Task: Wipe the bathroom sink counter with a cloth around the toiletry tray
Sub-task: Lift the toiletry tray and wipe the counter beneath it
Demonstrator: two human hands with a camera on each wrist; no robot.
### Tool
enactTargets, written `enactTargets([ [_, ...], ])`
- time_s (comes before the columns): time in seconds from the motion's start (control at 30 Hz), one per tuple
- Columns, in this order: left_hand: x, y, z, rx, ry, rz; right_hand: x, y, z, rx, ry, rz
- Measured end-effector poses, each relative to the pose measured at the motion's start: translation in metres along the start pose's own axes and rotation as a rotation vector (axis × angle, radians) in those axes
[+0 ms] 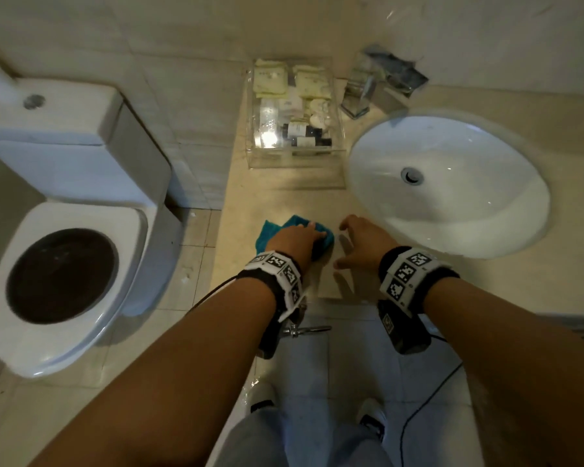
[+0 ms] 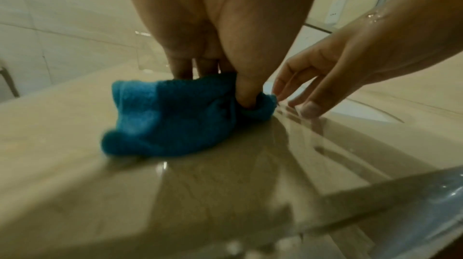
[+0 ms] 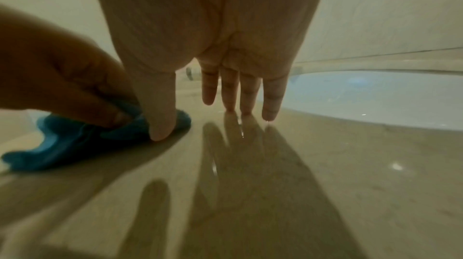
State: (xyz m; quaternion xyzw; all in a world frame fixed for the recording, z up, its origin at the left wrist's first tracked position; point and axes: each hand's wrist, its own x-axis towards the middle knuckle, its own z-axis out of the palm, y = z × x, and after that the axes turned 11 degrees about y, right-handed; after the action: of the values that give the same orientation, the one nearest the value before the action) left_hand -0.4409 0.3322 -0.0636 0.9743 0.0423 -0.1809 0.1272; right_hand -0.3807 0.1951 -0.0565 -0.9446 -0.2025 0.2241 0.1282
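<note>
One blue cloth (image 1: 294, 235) lay bunched on the beige worktop (image 1: 277, 200) near its front edge, under the left hand (image 1: 295, 239). That hand's grip was closed on the cloth: the thumb dug into a fold and the fingers (image 2: 181, 69) curled over the top. The right hand (image 1: 363, 244) was just beside the cloth, its grip open and empty, four fingers (image 3: 209, 93) and thumb spread, tips at the wet worktop; whether they touched it was hard to tell. One clear tray (image 1: 295, 163) stood further back, well apart from the cloth, left of one white sink (image 1: 452, 197). It held pale sachets and at least two dark bottles; an exact count was blurred. One tap (image 1: 361, 96) stood behind the sink. One toilet (image 1: 64, 230) stood left, its tank cut off.
</note>
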Motion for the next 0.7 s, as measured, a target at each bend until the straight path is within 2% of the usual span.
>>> enactTargets([
  [0.07,-0.014,-0.001,-0.010,-0.058,0.062,-0.028,-0.010,-0.003,-0.012,0.026,0.013,-0.009],
  [0.17,-0.033,-0.004,-0.034,-0.217,0.245,-0.088,-0.026,-0.017,-0.032,0.135,0.068,-0.038],
  [0.27,-0.049,-0.003,-0.065,-0.365,0.417,-0.064,-0.044,-0.036,-0.054,0.280,0.108,-0.086],
  [0.43,-0.071,0.015,-0.111,-0.600,0.590,-0.064,-0.067,-0.060,-0.096,0.563,0.200,-0.132],
  [0.57,-0.080,0.041,-0.139,-0.739,0.669,-0.054,-0.091,-0.063,-0.130,0.820,0.137,-0.130],
  [0.7,-0.085,0.062,-0.162,-0.895,0.641,-0.034,-0.109,-0.053,-0.157,0.798,0.191,-0.150],
])
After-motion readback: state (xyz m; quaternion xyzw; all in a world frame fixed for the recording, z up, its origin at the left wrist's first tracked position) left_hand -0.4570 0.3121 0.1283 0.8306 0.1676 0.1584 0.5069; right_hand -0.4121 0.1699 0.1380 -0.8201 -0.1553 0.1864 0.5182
